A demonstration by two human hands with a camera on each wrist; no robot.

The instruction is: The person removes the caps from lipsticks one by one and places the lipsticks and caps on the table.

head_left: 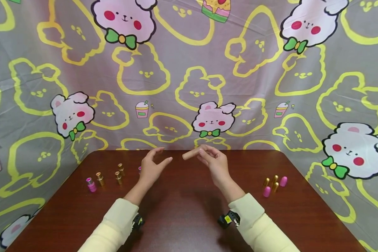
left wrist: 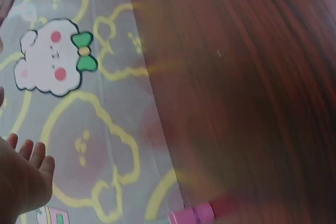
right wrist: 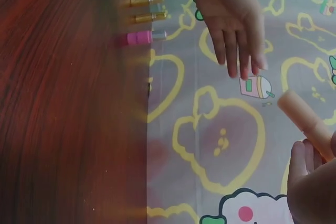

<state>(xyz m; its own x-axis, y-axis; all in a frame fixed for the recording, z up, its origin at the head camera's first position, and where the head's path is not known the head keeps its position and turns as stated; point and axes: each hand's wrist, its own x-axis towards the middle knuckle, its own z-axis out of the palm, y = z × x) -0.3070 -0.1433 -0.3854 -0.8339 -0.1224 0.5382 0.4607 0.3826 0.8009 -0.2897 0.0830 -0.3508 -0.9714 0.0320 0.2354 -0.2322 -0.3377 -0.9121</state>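
My right hand [head_left: 217, 166] pinches a tan lipstick tube [head_left: 190, 154] between thumb and fingers, above the far part of the table. In the right wrist view, a thin seam crosses the tan tube [right wrist: 302, 115], and its lower end is hidden by the hand. My left hand [head_left: 152, 168] is raised to the left of the tube, apart from it, with fingers and thumb spread and nothing between them. Behind that hand, a pink tube [head_left: 140, 169] is mostly hidden; the left wrist view shows a pink tube [left wrist: 193, 214] at the bottom edge.
Uncapped gold tubes [head_left: 99, 179] and a pink tube [head_left: 91, 184] stand on the left of the brown table [head_left: 182, 217]. Gold caps [head_left: 275, 186] and pink caps [head_left: 266, 191] stand on the right. A patterned cloth [head_left: 176, 80] hangs behind the table and along its sides.
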